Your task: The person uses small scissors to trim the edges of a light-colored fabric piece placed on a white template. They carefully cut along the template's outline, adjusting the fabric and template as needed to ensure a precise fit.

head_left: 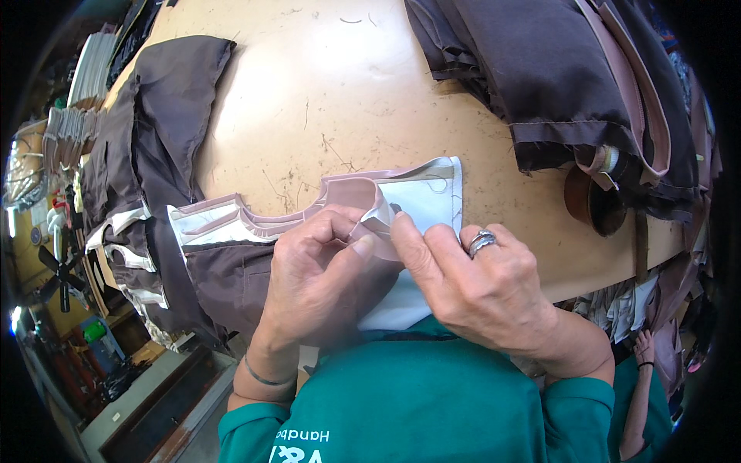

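- Pinching the pink strip [363, 193] over the table's [270, 92] near side: left hand [312, 270].
- Curling beside the strip: right hand [486, 282] (whether it grips, I cannot tell).
- Lying on the table's right: dark fabric [556, 85].

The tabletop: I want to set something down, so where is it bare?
Widest: upper middle tabletop, between left dark cloth and right dark stack, bar stray threads. Smaller: between right hand and brown round object. Crowded: near edge, around left hand and sewn piece.
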The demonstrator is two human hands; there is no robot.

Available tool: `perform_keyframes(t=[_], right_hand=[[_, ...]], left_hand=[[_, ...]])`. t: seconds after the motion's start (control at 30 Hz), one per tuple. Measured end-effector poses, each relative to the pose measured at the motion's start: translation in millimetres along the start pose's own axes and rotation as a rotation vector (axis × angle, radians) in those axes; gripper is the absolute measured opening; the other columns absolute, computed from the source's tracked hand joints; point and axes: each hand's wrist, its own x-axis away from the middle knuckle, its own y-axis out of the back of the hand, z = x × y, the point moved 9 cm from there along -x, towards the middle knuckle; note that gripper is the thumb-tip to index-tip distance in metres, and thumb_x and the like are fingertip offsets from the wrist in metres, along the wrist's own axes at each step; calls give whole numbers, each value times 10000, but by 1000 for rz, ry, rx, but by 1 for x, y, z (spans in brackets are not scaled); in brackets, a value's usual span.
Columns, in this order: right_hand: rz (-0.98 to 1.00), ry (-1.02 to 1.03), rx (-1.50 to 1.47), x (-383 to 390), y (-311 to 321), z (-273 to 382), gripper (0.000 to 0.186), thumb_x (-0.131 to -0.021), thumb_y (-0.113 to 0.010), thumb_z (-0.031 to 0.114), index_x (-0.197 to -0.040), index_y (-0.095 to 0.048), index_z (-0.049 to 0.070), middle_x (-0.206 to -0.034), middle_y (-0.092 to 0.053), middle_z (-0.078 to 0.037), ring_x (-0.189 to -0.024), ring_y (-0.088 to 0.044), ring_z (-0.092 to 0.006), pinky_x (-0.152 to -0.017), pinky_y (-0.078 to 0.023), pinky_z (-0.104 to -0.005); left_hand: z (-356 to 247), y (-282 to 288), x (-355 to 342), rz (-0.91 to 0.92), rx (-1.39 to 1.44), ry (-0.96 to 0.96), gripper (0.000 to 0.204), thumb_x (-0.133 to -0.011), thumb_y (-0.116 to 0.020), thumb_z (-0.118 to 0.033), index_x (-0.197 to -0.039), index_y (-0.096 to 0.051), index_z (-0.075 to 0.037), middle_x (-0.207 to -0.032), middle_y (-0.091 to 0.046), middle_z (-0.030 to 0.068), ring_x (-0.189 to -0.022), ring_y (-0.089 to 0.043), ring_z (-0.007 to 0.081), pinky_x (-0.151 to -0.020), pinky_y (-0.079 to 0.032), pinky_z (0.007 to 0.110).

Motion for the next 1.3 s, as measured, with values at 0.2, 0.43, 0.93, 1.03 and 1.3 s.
perform_keyframes(t=[0.2, 0.43, 0.93, 1.03, 1.3], right_hand=[[9, -231, -990, -4, -6, -42, 412, -620, -597, 47, -1029, -556, 13, -840, -565, -82, -700, -570, -178, -615, -460, -253], [174, -169, -1782, -45, -46, -7, 478, -671, -561, 38, -1138, -476, -16, -1066, -539, -99, -1023, -506, -162, -919, -382, -290], [-96, 161, -810, -46, 84, 22, 402, -559, -583, -51, -952, -563, 31, -731, -613, -110, -608, -620, -225, -571, -492, -279], [-44, 195, -739, -34, 52, 30, 454, -576, -654, 6, -1009, -523, 40, -764, -599, -137, -662, -604, -294, -583, -485, -344], [-174, 31, -679, -22, 16, 12, 390, -616, -575, -62, -993, -543, 31, -721, -584, -133, -587, -596, -272, -541, -478, -318]], left_hand=[[-20, 9, 11, -14, 38, -212, 52, -768, -537, -28, -770, -543, 23, -911, -594, 108, -778, -539, 122, -717, -428, 256], [-45, 20, 29, 17, 58, -362, 64, -715, -561, -4, -711, -497, -2, -864, -604, 118, -816, -551, 172, -758, -424, 302], [-80, 13, 79, 67, 361, -506, 268, -758, -575, 61, -965, -424, -15, -935, -526, 75, -853, -525, 116, -777, -431, 252], [-51, 17, 75, -4, 265, -444, 239, -764, -560, 64, -936, -426, -32, -880, -489, 30, -862, -505, 87, -757, -427, 223], [-20, 23, 82, -115, 264, -361, 198, -739, -510, 55, -841, -377, -50, -847, -553, 88, -760, -508, 75, -676, -432, 196]])
